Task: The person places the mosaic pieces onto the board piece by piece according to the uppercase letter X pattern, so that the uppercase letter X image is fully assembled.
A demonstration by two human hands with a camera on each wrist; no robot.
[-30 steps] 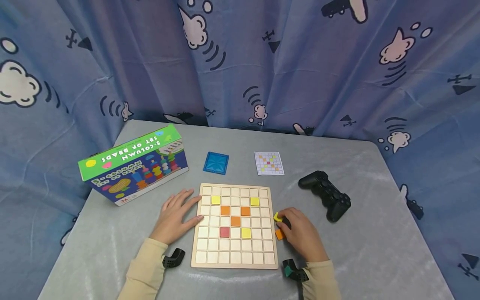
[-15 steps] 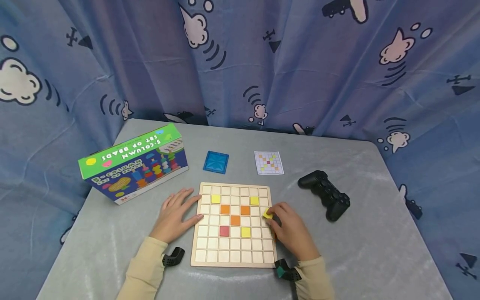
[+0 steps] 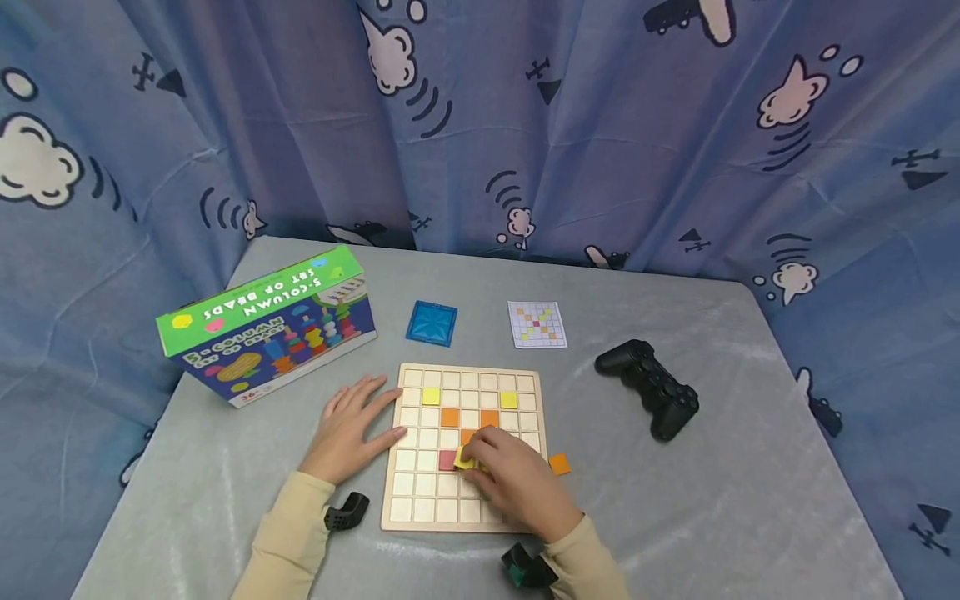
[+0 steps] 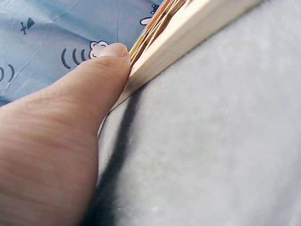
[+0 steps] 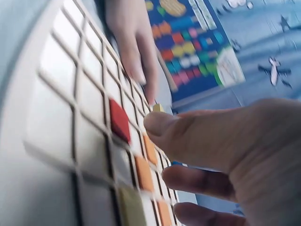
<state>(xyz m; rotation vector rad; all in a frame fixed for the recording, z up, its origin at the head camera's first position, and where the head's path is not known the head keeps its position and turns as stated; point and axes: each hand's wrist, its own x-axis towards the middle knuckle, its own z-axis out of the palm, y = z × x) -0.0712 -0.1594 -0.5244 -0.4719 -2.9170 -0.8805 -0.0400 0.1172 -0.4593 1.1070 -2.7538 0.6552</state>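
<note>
A wooden grid board (image 3: 402, 508) lies on the grey table with yellow, orange and red square tiles in some cells. My right hand (image 3: 521, 487) is over the board's middle, pinching a yellow tile (image 3: 462, 458) between thumb and fingers. That tile is tilted, close beside the red tile (image 3: 447, 461). Part of an orange tile (image 3: 467, 436) shows just above the fingers, and the hand covers cells to the right. Along the board's left edge rests my left hand (image 3: 348, 437), fingers extended; in the left wrist view its thumb (image 4: 106, 70) touches the rim.
A loose orange tile (image 3: 559, 464) lies right of the board. Behind it are a blue square tray (image 3: 432, 323) and a card with a coloured grid (image 3: 537, 325). A colourful box (image 3: 270, 333) stands back left, and a black game controller (image 3: 651, 390) lies right.
My right hand has carried the yellow tile leftward from beside the board's right edge to its middle, uncovering the loose orange tile. My left hand has stayed in place.
</note>
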